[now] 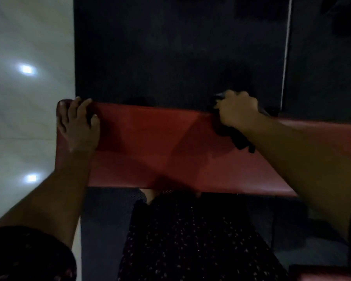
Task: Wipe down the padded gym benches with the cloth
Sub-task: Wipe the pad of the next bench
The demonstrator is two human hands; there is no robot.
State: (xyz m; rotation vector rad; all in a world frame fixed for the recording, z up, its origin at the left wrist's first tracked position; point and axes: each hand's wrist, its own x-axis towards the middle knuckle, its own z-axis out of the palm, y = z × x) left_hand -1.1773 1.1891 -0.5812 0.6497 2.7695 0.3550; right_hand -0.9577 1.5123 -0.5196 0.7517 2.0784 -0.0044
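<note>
"Starting at the left, what is that hand doing?"

"The left hand grips the end of the red bench, fingers curled over its far edge and thumb lying on top. Further left of it is pale tiled floor with two lamp reflections."

"And between the hands?"

"Bare red padding, with a dark floor mat beyond the fingertips and a dark spotted garment on the near side, below the wrists."

"The cloth?"

"It is in the right hand, at the far edge of the pad. The fingers are closed round the dark cloth, and a loose tail of it trails back under the wrist."

"What could go wrong?"

"That tail, I think. If the hand sweeps fast, the tail may fold under or drag along without wiping, leaving streaks. The light is dim too (the cloth almost vanishes against the mat), so missed patches would be hard to spot. And pressing hard at the far edge could let the cloth slide off the pad and over the back."

"Any bucket or spray bottle?"

"No container shows anywhere near either hand. To the right of the right forearm, low in the corner, there is only a second red pad."
</note>
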